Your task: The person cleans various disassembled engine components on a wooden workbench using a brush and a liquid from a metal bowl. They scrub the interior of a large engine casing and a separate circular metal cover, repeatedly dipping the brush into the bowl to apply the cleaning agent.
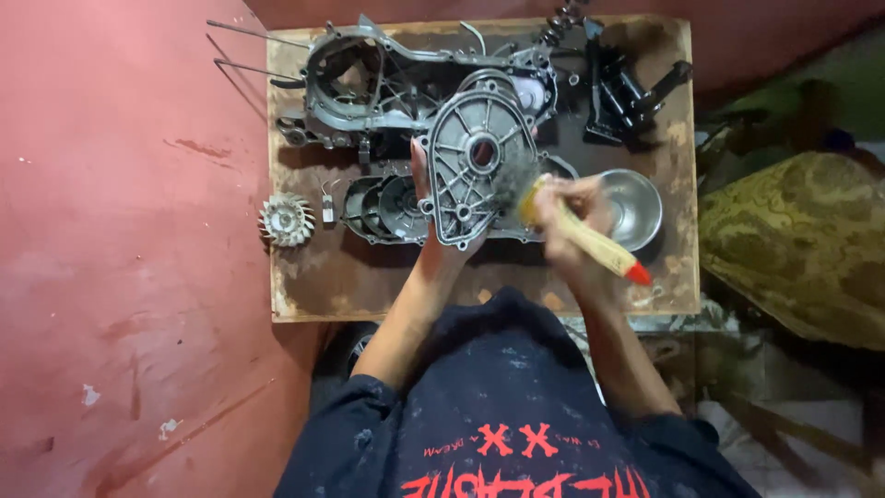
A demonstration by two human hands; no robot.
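My left hand (433, 242) holds a grey metal engine cover (475, 161) up on edge over the counter (350, 277), my fingers closed around its lower rim from behind and my thumb showing along its left edge. The cover's ribbed inner face looks up at me, with a round hole near its middle. My right hand (573, 214) is wrapped tight around a paintbrush (581, 235), its pale wooden handle running down and to the right to a red tip, and its dark bristles pressed against the right edge of the cover; the bristles are blurred. Just right of my right hand, a small shiny metal bowl (636, 207) sits on the counter. Behind the cover lies a long grey engine crankcase (387, 83), open side up, reaching across most of the counter's far half, with two thin rods sticking out past the left edge. At the far right corner there is a black metal bracket part (627, 92). Just left of the cover lies a dark round finned part (383, 207), and farther left a small pale fan wheel (287, 219) rests near the counter's left edge, with a tiny metal piece (327, 207) between them. The floor (120, 277) to the left is red and scuffed.
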